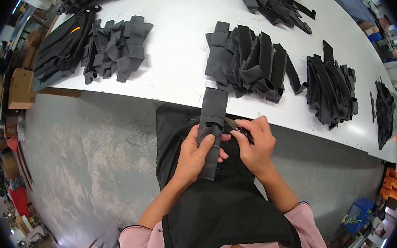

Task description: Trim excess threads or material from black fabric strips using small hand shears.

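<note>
My left hand (pixel 191 156) is closed on a dark grey fabric strip (pixel 214 103), its thumb pressed over the front and its fingers behind. The strip stands lengthwise over my black apron (pixel 224 210), with folded loops sewn across its middle. Between the thumb and fingers of my right hand (pixel 259 143) is a pair of small dark thread snips (pixel 237 126). Their blades point left and reach the strip's right edge. Whether they touch it I cannot tell.
Beyond my hands a white table (pixel 173 42) slants down to the right. Piles of dark strips lie on it: a middle pile (pixel 245 62), a right pile (pixel 331 88) and a left pile (pixel 118 46). Black fabric pieces (pixel 62 51) are stacked at its left end.
</note>
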`<state>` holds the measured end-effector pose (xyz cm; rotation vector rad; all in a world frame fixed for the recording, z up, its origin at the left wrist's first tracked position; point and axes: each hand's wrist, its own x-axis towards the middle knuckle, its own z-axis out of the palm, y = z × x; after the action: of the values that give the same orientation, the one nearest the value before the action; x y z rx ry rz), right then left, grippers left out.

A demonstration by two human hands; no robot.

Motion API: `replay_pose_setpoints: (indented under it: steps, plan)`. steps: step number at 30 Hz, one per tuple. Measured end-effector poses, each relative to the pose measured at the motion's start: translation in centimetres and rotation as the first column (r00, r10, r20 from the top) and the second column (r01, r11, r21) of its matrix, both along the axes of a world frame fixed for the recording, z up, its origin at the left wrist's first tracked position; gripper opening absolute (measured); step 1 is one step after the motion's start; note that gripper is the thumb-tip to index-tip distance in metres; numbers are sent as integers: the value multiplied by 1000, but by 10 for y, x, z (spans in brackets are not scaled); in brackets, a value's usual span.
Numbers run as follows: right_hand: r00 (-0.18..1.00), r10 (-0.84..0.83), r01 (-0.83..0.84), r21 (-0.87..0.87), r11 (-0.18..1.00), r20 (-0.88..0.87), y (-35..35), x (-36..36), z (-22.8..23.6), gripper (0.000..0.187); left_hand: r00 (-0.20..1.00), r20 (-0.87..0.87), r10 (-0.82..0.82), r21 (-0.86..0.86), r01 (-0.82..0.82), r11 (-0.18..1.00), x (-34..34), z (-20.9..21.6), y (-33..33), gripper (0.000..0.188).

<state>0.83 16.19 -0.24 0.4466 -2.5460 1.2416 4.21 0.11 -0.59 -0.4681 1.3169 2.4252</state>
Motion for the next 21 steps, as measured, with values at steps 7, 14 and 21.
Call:
replay_pose_setpoints:
  steps: [7,14,21]
  plan:
    - [996,88,-88,26,996,12,-9,-7,5,29,999,-41,-27,-109,22,994,3,-4,4,42]
    - [983,182,-178,133,975,-15,-10,-10,2,38,998,-37,-58,-246,47,968,3,-6,6,46]
    - [983,175,-159,226,961,-56,-12,-7,-1,38,994,-68,-81,-351,52,935,4,-3,7,44]
